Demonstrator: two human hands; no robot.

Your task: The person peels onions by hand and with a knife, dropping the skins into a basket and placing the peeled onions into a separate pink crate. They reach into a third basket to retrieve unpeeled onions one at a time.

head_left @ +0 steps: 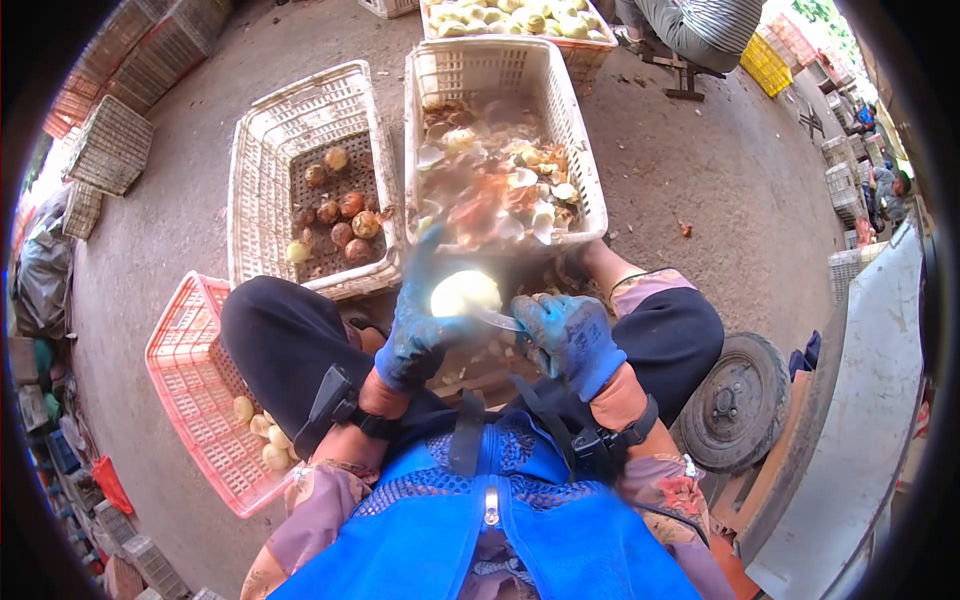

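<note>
My left hand [415, 325], in a blue glove, holds a pale peeled round fruit [465, 293] up in front of my knees. My right hand [568, 338], also in a blue glove, grips a small knife [497, 320] whose blade touches the underside of the fruit. Both hands hover just in front of a white crate [575, 125] full of peels and scraps.
A white crate [262, 170] at my left front holds several brown unpeeled fruits. A pink crate [190, 375] by my left knee holds a few pale peeled ones. A wheel [735, 400] lies at my right. Another person sits beyond by a crate [585, 52] of pale fruit.
</note>
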